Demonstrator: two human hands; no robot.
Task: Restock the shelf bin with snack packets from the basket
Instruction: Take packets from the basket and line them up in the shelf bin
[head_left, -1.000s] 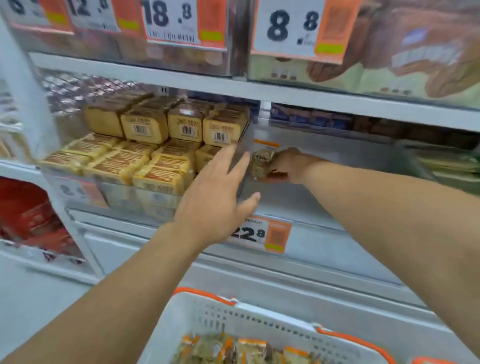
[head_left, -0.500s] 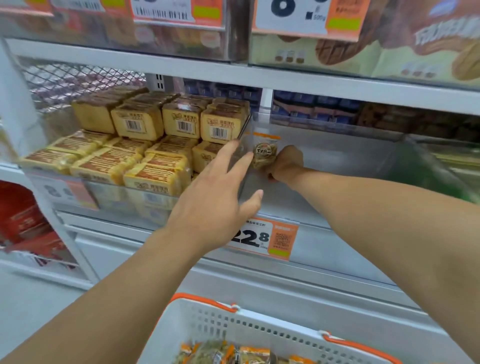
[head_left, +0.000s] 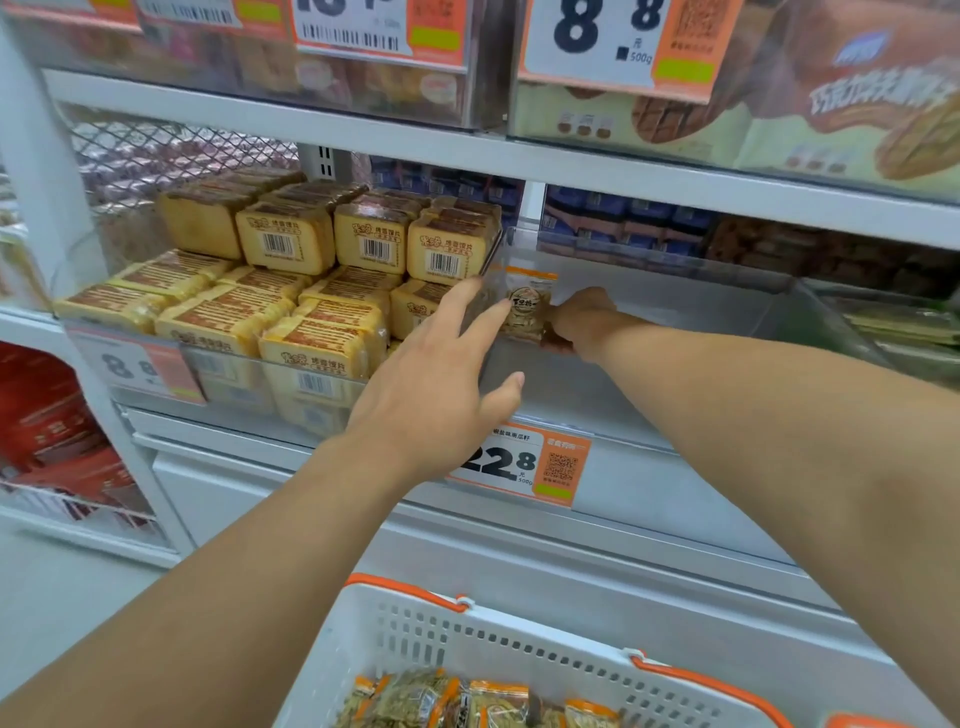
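A right hand (head_left: 582, 322) pinches a seed snack packet (head_left: 527, 306) upright inside the clear shelf bin (head_left: 649, 374). The left hand (head_left: 441, 374), fingers spread, hovers at the bin's left wall.

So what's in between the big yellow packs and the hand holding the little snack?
In the head view, the clear bin wall and the upright snack packet sit between the yellow packs and the right hand. The left hand's fingers reach in there too.

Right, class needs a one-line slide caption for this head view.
Right hand holds a snack packet upright in the clear shelf bin; open left hand reaches beside it, above the basket.
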